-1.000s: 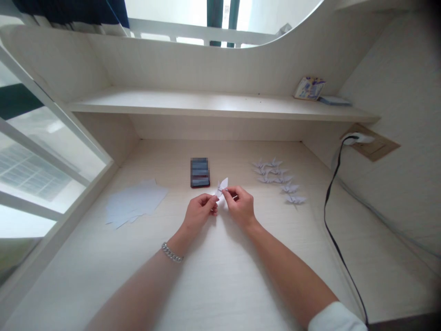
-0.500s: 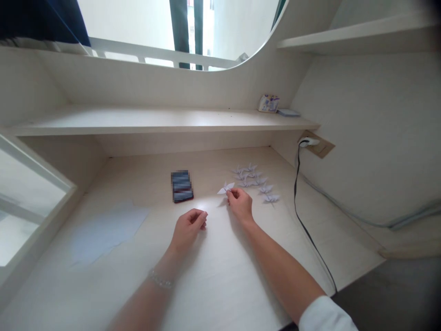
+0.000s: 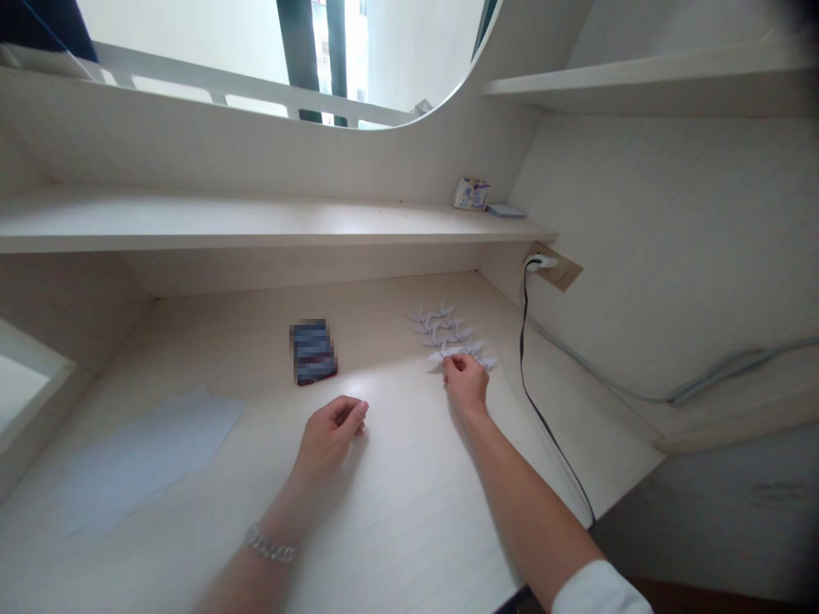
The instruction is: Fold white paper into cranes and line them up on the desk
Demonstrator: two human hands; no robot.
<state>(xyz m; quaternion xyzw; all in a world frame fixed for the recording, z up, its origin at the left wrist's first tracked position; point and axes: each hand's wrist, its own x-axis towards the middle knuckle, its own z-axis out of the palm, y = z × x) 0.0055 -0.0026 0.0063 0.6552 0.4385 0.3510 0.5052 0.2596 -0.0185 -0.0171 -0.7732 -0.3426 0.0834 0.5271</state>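
Between the thumb and fingers of my right hand (image 3: pixel 467 384) is a white folded paper crane (image 3: pixel 438 356), held just in front of a group of similar paper cranes (image 3: pixel 440 326). The held crane partly covers some of that group. My left hand (image 3: pixel 332 432) is closed above the desk, its thumb against the curled fingers; whether anything small is in them I cannot make out. A dark rectangular object (image 3: pixel 312 351), blurred out, lies on the desk beyond my left hand.
Flat white paper sheets (image 3: pixel 153 452) lie at the left of the desk. A black cable (image 3: pixel 543 409) runs from the wall socket (image 3: pixel 555 266) down the right side. On the low shelf (image 3: pixel 256 223) stand a small printed packet (image 3: pixel 472 194) and a flat pale item (image 3: pixel 506 211).
My right hand has carried the crane rightward to the group of cranes. My left hand keeps its closed pose. The camera view has turned a little to the right.
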